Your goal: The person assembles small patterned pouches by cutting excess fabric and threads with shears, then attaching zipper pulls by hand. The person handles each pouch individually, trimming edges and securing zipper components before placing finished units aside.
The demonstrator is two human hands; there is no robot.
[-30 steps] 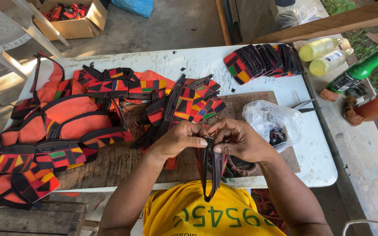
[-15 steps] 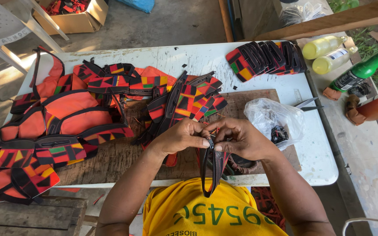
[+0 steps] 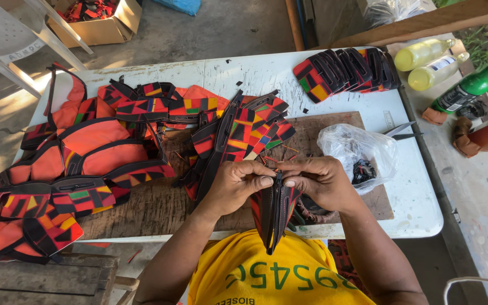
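White table (image 3: pixel 323 73), left hand (image 3: pixel 234 186) and right hand (image 3: pixel 323 182), fingers seemingly pinching patterned zip pouch (image 3: pixel 272 212)

Cardboard box (image 3: pixel 105 25) top left, clear plastic bag (image 3: pixel 357 149) (w/ dark bits) right

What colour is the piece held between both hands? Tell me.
Mostly black, with red patterned patches; seen in the head view, the piece hangs between left hand and right hand.

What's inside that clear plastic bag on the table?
The clear plastic bag holds a small clump of dark pieces at its lower right. Crinkled, glaring plastic blurs them, so their kind is unclear.
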